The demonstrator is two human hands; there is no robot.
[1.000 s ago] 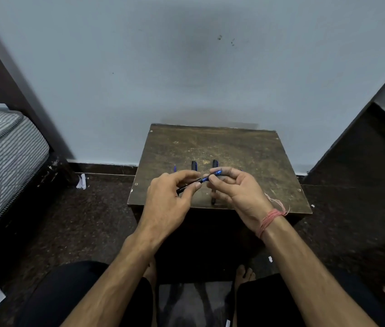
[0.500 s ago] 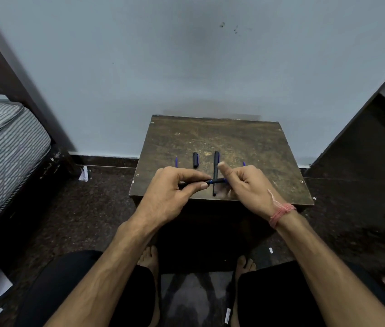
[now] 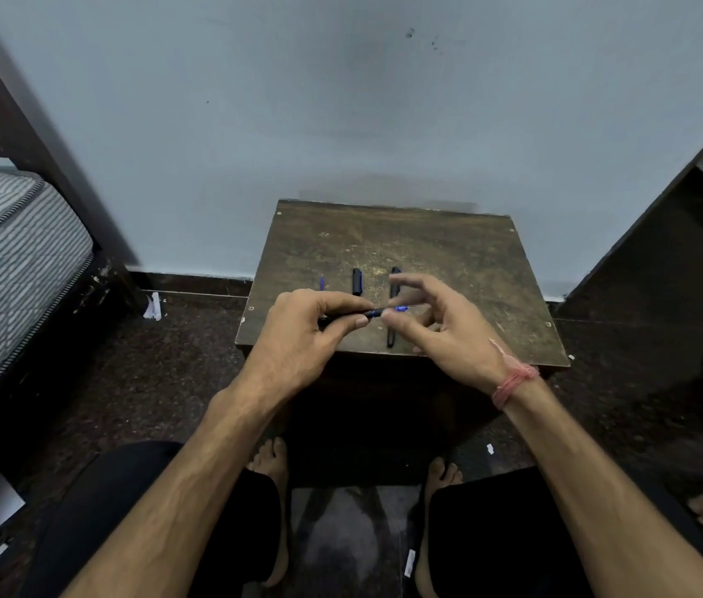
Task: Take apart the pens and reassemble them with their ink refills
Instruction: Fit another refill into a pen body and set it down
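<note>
Seen from above: two bare hands over the near edge of a small worn table, working on one pen. Left hand pinched shut around a dark pen, held level, blue tip pointing right. Right hand loosely curled at that tip, index finger lifted and blurred, thumb below the tip; whether actually gripping it, cannot tell. Flat on the table behind: a thin blue refill at left, a short dark cap in the middle, a long dark barrel at right, running under the hands. Likely risks: tip piece slipping from a loose right-hand pinch and dropping off the near edge to the dark floor; barrel nudged by the right palm and rolled away; refill bent if pushed in crooked.
</note>
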